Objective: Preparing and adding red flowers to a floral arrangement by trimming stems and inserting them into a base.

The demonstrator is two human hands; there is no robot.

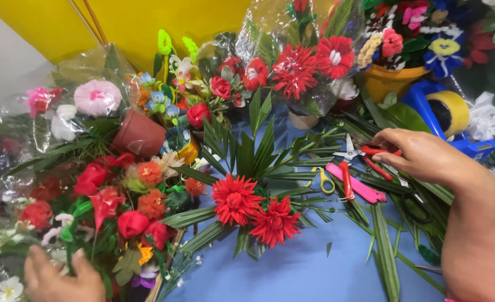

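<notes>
The red-handled scissors [370, 157] are held by the right hand [426, 156], fingers closed on the handle, over green leaves [384, 246] on the blue table [292, 274]. The flower bunch [113, 212] at the bottom left is touched by the left hand [60, 279]; its grip cannot be told.

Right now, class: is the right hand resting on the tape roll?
No. The right hand is on the red-handled scissors; the yellow tape roll lies apart, behind it.
</notes>
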